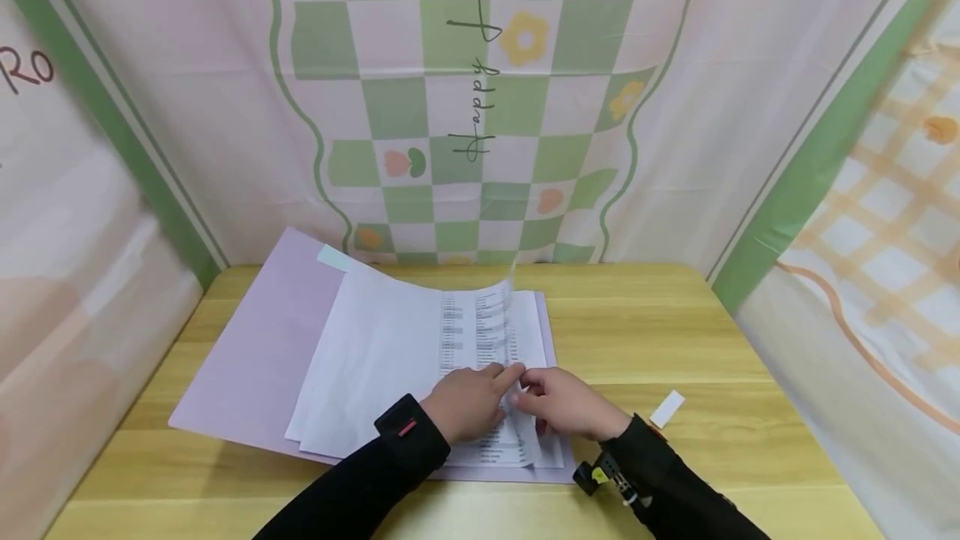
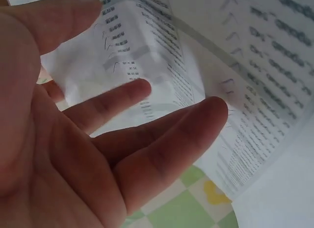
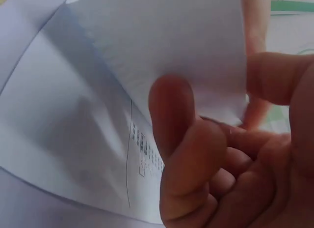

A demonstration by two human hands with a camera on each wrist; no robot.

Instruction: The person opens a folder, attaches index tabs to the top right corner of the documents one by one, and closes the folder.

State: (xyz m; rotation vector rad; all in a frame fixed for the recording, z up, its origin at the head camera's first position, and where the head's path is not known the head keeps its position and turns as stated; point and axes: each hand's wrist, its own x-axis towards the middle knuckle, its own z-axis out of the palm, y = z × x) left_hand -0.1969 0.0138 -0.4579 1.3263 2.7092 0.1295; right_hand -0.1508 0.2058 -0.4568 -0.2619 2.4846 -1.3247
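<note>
A lavender folder [image 1: 255, 348] lies spread on the table under a stack of white papers [image 1: 367, 357]. Near the stack's right side, a printed sheet [image 1: 459, 327] with rows of text curls upward along its right edge. My left hand [image 1: 467, 402] rests on this sheet, its fingers fairly straight and touching the print. Just to the right, my right hand [image 1: 566, 402] pinches the sheet's lifted edge between thumb and fingers. The sheet's pale back [image 3: 196, 36] fills the upper part of the right wrist view, with another printed page [image 3: 142, 144] beneath it.
A small white strip [image 1: 667, 409] lies on the wooden table [image 1: 637, 332] beside my right wrist. A light blue tab [image 1: 336, 258] shows at the papers' top left corner. Behind the table hangs a green checkered cloth [image 1: 450, 107], with patterned cloths at both sides.
</note>
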